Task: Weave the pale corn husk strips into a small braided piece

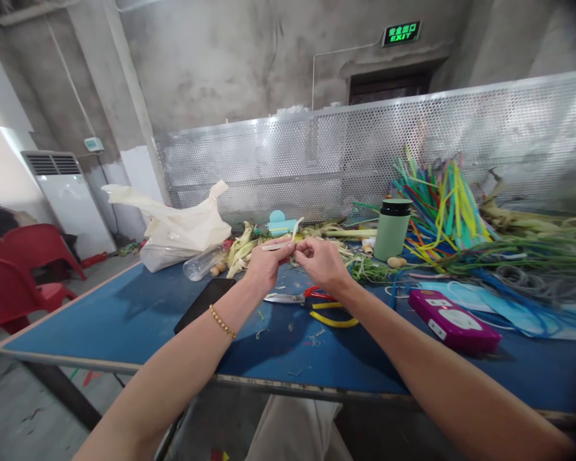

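Above the blue table, my left hand [264, 264] is closed in a pinch on a thin pale strip [296, 228] that curves upward from the fingertips. The strip looks like plant husk, but I cannot be sure. Close against it, my right hand [325, 261] has its thumb and forefinger pressed together at the same spot; what lies between them is hidden. Below both hands lies a pair of scissors [288, 298] with red and yellow handles. A dark phone-like slab [205, 302] rests partly behind my left forearm. Corn husks [242, 253] are heaped just beyond my hands.
A white plastic bag [187, 224] and a clear bottle [204, 264] stand at left. On the right are a green jar [392, 230], a magenta box [454, 320], colourful strips [454, 205] and blue masks [489, 301]. A perforated metal panel [288, 160] borders the back.
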The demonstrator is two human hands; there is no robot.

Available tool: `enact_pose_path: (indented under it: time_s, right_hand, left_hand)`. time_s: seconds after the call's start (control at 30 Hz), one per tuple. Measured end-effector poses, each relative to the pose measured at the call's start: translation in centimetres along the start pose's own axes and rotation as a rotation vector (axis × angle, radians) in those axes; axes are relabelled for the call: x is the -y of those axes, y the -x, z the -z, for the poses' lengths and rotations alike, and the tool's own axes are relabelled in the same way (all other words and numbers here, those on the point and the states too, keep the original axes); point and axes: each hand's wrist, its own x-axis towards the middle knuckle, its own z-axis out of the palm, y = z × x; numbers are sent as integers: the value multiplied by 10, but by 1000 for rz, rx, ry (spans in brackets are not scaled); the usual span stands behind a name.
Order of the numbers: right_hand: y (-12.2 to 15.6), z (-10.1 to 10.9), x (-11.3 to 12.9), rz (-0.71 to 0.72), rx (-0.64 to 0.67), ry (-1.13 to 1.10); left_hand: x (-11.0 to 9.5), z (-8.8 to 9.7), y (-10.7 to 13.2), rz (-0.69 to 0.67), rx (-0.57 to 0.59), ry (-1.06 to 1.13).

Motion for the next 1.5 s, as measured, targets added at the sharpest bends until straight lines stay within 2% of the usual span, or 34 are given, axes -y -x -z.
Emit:
enact_pose_path:
  time_s: [0.17, 0.53, 0.9, 1.1, 1.33, 1.5]
  right_hand:
    - [2, -1, 4, 49, -14, 95]
    - [4, -5, 2, 152, -19, 181]
    - [6, -3, 6, 155, 27, 175]
    - [4, -4, 2, 89, 22, 2]
    - [3, -2, 3, -172, 84, -452]
    - [3, -2, 8, -315, 90, -649]
  left_hand:
    - [1, -3, 2, -42, -34, 63]
    - [-3, -6, 4, -39, -77, 56]
    - [-3, -5, 5, -34, -104, 36]
    - [-1, -3, 2, -39, -82, 52]
    - [-4, -1, -2, -19, 30, 87]
    - [-2, 0, -3, -31, 29, 91]
